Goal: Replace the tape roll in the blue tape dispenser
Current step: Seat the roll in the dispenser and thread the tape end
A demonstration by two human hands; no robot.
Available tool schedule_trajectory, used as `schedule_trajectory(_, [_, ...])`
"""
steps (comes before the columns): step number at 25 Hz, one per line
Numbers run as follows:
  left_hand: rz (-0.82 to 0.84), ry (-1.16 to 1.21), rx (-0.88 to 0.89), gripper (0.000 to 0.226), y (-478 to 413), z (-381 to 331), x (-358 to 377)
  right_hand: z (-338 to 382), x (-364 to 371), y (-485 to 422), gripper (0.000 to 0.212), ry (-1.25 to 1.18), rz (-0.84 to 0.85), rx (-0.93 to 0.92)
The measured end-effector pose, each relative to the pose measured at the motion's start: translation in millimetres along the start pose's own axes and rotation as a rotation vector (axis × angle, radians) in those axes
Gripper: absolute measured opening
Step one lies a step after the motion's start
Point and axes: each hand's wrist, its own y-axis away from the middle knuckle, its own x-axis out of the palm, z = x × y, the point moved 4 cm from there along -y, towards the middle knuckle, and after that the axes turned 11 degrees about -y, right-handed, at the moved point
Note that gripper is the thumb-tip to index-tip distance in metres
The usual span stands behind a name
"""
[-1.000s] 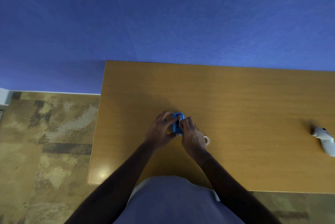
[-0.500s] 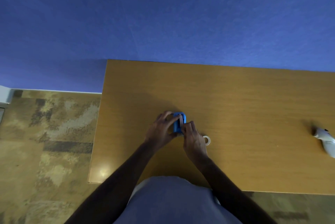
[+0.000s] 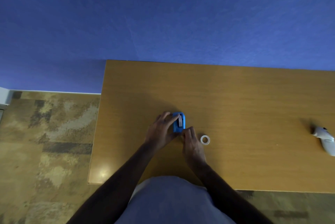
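Observation:
The blue tape dispenser [image 3: 179, 123] stands on the wooden table [image 3: 235, 96], with a tape roll [image 3: 180, 121] seated in its top. My left hand [image 3: 161, 130] wraps its left side, index finger lying over the top. My right hand [image 3: 192, 142] has its fingertips pinched at the dispenser's near end; what they hold is too small to tell. A small clear tape ring [image 3: 205, 140] lies flat on the table just right of my right hand.
A white handheld controller [image 3: 325, 141] lies at the table's right side. The table's left edge [image 3: 97, 133] drops to patterned carpet. A blue wall rises behind the table's far edge.
My right hand slid back toward me from the dispenser's top to its near end, uncovering the roll in the dispenser and the clear ring. My left hand keeps its grip.

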Motion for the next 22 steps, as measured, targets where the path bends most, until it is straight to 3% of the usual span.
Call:
schedule_trajectory(7, [-0.141, 0.231, 0.005, 0.070, 11.8, 5.6, 1.4, -2.5, 1.3, 2.2, 0.009, 0.111, 0.016, -0.030])
schedule_trajectory(11, [-0.065, 0.491, -0.312, 0.012, 20.2, 11.9, 17.2, -4.7, 4.0, 3.8, 0.010, 0.161, 0.025, -0.039])
schedule_trajectory(15, [0.064, 0.764, -0.545, 0.023, 24.9, 7.2, 33.6, -4.3, 3.8, 5.4, 0.015, 0.171, 0.016, -0.067])
schedule_trajectory(19, [0.054, 0.874, -0.589, 0.004, 21.5, 0.2, 34.3, -5.9, 4.4, 4.3, 0.018, 0.159, 0.014, -0.054])
schedule_trajectory(22, [0.052, 0.849, -0.578, 0.008, 17.4, -3.6, 32.3, -6.3, 6.5, 3.3, 0.018, 0.151, 0.012, -0.034])
